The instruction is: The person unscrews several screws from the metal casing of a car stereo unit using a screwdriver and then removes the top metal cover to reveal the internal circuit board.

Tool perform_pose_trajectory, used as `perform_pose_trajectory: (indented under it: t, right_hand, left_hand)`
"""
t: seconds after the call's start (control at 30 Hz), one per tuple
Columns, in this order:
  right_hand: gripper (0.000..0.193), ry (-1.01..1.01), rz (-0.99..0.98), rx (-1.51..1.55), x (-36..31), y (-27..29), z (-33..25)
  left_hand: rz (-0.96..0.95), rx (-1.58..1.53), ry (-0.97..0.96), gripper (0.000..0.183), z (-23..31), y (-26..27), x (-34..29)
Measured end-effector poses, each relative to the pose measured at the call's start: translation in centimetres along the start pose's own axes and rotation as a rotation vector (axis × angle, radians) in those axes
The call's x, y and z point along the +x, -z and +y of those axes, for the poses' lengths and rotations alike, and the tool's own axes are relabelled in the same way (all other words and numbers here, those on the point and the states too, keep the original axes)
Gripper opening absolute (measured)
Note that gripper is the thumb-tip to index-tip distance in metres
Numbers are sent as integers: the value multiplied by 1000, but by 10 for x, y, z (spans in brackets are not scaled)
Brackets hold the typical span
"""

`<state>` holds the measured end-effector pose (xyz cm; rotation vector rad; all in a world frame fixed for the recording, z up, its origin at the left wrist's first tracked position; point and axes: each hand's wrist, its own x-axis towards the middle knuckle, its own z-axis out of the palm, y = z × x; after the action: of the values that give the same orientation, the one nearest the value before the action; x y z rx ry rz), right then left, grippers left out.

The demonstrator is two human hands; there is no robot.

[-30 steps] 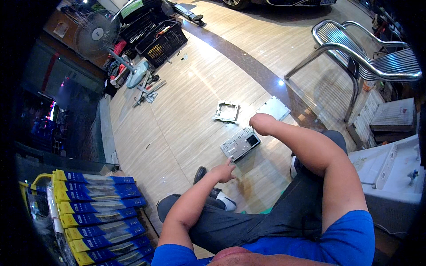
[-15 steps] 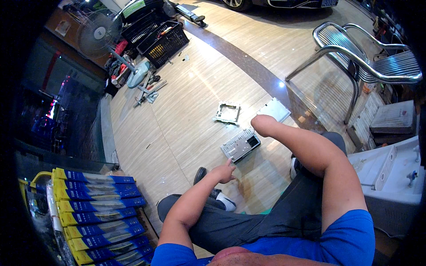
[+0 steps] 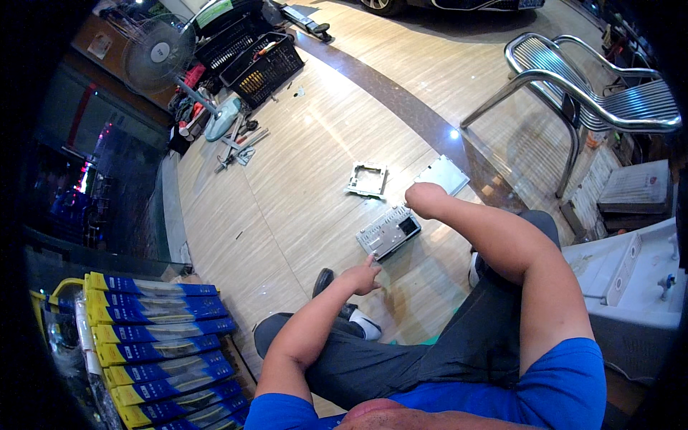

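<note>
A slotted silver metal box (image 3: 388,233), with a dark opening at its right end, lies on the tiled floor in front of me. It resembles a car stereo unit. My left hand (image 3: 362,279) has its fingers apart, and one fingertip touches the box's near left corner. At the far right end of the box is my right hand (image 3: 427,200), closed, with its fingers turned away from view; what it grips, if anything, is hidden. Beyond the box sits an open square metal frame (image 3: 368,180). A flat silver panel (image 3: 445,175) lies just past my right hand.
A standing fan (image 3: 224,120), loose tools (image 3: 238,149) and a black plastic basket (image 3: 262,69) are at the far left. Several blue-and-yellow packages (image 3: 161,332) are racked near left. A chrome bench (image 3: 566,86) stands at right, above a white basin-like unit (image 3: 634,276).
Both hands stay nearly in place at the box. The box, frame and panel have not visibly moved; the view has shifted only slightly.
</note>
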<state>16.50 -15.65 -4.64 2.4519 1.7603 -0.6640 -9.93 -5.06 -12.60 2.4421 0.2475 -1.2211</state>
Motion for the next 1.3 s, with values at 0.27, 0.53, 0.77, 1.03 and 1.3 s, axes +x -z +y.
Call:
perform_pose_trajectory:
  t: [0.27,0.53,0.77,1.03,1.3]
  right_hand:
    - [17,80,33,-4,9,-14,11]
    - [17,94,-5,-36,8,-9,5]
    - [19,14,-31,-43,3,-5,3]
    - [20,-10,-14,-40,6,-10,3]
    - [18,-3,13,-14,10,-17,5]
  left_hand:
    - [-26,-12,0,67,7,10,-4]
    - [-12,-13,-2,67,2,6,-3]
    - [-2,-17,-14,66,4,7,-4]
    - [36,-3,-10,64,2,1,-1]
    - [19,6,-10,66,2,1,-1]
